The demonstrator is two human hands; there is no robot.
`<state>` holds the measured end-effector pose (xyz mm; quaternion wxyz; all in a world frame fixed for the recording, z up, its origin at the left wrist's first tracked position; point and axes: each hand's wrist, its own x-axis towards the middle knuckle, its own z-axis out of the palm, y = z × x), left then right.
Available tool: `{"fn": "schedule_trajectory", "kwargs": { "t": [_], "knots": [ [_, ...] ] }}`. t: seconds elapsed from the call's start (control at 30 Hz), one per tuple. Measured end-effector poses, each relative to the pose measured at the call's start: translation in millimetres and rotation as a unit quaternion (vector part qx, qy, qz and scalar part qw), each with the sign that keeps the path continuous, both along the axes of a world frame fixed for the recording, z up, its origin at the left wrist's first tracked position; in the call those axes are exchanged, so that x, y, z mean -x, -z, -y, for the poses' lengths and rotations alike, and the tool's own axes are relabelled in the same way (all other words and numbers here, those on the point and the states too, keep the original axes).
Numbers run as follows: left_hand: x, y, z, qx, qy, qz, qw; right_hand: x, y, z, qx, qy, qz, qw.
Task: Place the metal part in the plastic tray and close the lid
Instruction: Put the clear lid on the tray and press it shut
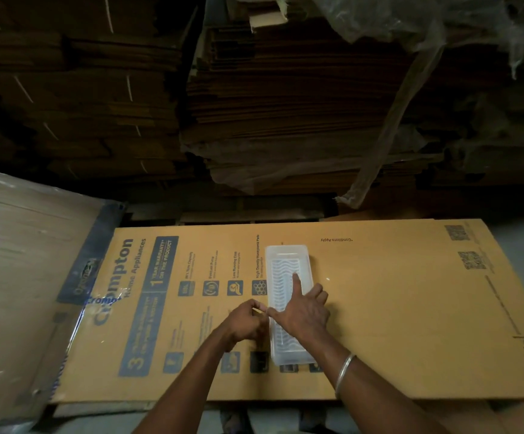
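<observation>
The right hand (304,311) lies fingers spread on the clear plastic tray (288,277), forefinger pointing along it. The left hand (245,321), fingers curled together, touches the tray's left edge; whether it pinches anything I cannot tell. The tray rests on flattened printed cardboard (395,308)

Plastic tray (288,264) on flattened cardboard box (395,308).

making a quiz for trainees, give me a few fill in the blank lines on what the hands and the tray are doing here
1. The clear plastic tray lies on a flattened ____ box.
2. The right hand lies spread on top of the ____.
3. The metal bangle sits on the ____ wrist.
4. The left hand is at the tray's ____ edge.

Missing words: cardboard; tray; right; left
</observation>
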<state>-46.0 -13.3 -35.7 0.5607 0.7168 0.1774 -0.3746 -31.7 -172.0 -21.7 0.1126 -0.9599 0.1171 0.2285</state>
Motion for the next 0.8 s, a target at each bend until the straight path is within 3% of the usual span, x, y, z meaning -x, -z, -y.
{"fn": "schedule_trajectory", "kwargs": {
  "t": [0.17, 0.5, 0.6, 0.8],
  "knots": [
    [7, -1, 4, -0.017, 0.113, -0.041, 0.993, -5, 7, -5, 0.011, -0.008, -0.001, 1.0],
    [-2, 1, 11, -0.154, 0.223, 0.037, 0.962, -43, 3, 28, 0.003, -0.093, -0.004, 0.996],
    [-11, -1, 17, -0.236, 0.247, 0.131, 0.931, -66, -3, 44, -0.011, -0.133, 0.01, 0.991],
    [-52, -15, 26, -0.371, 0.351, 0.252, 0.822, -97, -6, 53, 0.007, -0.233, -0.015, 0.972]
  ]
}}
